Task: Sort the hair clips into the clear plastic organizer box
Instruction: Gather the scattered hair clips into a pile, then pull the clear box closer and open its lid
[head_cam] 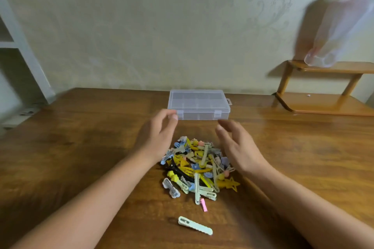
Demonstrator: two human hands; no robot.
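Observation:
A clear plastic organizer box (199, 99) sits closed near the far edge of the wooden table (81, 147), its two latches facing me. A pile of colourful hair clips (199, 168) lies in front of it. One pale green clip (195, 225) lies apart, nearer to me, and a small pink clip (204, 204) sits at the pile's near edge. My left hand (158, 135) hovers over the pile's left side, fingers relaxed, fingertips close to the box's front left corner. My right hand (235, 145) hovers on the right, fingers straight, holding nothing.
A small wooden shelf stand (323, 87) stands on the table at the right, with a blurred translucent plastic bag (340, 30) above it. A white shelf unit (20, 56) is at the left. A patterned wall runs behind the table.

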